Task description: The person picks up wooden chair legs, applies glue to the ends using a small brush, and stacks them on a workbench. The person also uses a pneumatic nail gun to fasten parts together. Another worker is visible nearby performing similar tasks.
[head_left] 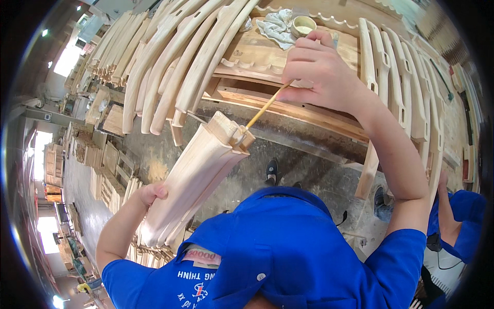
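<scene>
Workbench (252, 50) (wooden), slats (208, 54), grey floor (247, 180), handheld stick (267, 106)

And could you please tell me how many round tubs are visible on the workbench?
1: the round tub is on the workbench, beside the crumpled white cloth and just beyond the right hand, which holds a thin yellow stick. Others may be hidden behind that hand.

Around a small pale button (261, 276) spreads a bright blue shirt (303, 232), with short sleeves (400, 253) on either side of it and white lettering (195, 275) and a red-and-white emblem (199, 290) to its left, while farther out the left hand (153, 192) and right hand (323, 73) are bare and a dark shoe (271, 168) has a pale mark.
</scene>
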Available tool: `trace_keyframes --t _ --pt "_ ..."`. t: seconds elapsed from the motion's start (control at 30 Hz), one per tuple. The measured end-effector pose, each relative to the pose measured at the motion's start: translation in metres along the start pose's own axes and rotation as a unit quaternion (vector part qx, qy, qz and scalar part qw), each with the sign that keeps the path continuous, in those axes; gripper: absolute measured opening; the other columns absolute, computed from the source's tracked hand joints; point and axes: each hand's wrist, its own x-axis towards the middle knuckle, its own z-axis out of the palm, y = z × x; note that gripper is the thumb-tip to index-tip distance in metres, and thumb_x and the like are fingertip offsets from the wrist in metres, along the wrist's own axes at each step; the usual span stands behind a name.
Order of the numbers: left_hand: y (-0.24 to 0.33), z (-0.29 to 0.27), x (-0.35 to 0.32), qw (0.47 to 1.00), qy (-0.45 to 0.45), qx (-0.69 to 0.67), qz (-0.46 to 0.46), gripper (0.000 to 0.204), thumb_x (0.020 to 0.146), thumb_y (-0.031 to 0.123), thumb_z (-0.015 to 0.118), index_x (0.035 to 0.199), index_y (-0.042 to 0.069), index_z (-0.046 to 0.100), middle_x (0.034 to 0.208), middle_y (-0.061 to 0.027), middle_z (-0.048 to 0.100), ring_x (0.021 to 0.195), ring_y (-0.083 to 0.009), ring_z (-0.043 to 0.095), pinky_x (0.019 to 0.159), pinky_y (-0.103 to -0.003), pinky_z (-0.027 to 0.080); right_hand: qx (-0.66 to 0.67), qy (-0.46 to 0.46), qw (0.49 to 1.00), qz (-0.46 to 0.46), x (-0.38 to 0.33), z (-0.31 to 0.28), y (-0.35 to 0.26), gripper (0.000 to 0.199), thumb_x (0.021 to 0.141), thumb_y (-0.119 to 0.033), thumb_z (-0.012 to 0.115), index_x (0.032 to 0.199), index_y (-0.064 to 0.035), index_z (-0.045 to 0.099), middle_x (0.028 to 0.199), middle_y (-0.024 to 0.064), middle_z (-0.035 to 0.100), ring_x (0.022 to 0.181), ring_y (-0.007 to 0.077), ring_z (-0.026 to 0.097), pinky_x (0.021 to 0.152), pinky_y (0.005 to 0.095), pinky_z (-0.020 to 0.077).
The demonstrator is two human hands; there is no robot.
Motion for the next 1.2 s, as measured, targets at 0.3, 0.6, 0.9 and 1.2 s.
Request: trace_keyframes --t 0.3,0.6,0.9,1.2 --pt "-0.002 0.005 0.002 1.0 0.011 -0.01 0.009 0.096 0.052 0.025 0.077 0.136 -0.003 0.04 0.125 -0.0217 0.054 0.109 -0.0345 0.058 0.098 -0.044 0.046 -0.004 -0.018 1.0 0.014 -0.007 0.004 -0.003 0.027 0.078 -0.038 0.069 0.072 -0.0151 0.057 0.07 -0.002 0.052 0.079 0.017 0.053 0.088 0.0375 0.0303" --pt "0.0 0.01 0.004 0.999 0.001 -0.03 0.012 0.097 0.053 0.03 0.076 0.137 -0.001 0.039 0.126 -0.0222 0.054 0.111 -0.0351 0.057 0.099 -0.044 0.045 0.016 -0.071 0.993 0.088 -0.027 0.014 0.001 0.02 0.081 -0.032 0.067 0.074 -0.0152 0.059 0.072 -0.003 0.056 0.08 0.0155 0.053 0.089 0.0372 0.0295" --pt "0.005 0.018 0.006 0.998 0.013 -0.048 0.024 0.097 0.052 0.032 0.077 0.137 0.001 0.041 0.126 -0.0215 0.054 0.112 -0.0354 0.057 0.1 -0.044 0.044 -0.027 -0.065 0.997 0.025 -0.022 0.011 -0.006 0.011 0.08 -0.022 0.063 0.074 -0.0153 0.058 0.075 0.0002 0.053 0.079 0.0177 0.056 0.072 0.0346 0.0445" --pt "0.005 0.017 0.007 0.998 0.024 -0.048 0.034 0.097 0.052 0.031 0.077 0.137 0.001 0.041 0.128 -0.0206 0.053 0.113 -0.0351 0.056 0.101 -0.044 0.043 0.034 -0.04 0.999 0.002 -0.035 0.005 -0.005 0.009 0.079 -0.02 0.061 0.074 -0.0141 0.056 0.074 0.0004 0.052 0.073 0.0188 0.057 0.061 0.0335 0.0471"
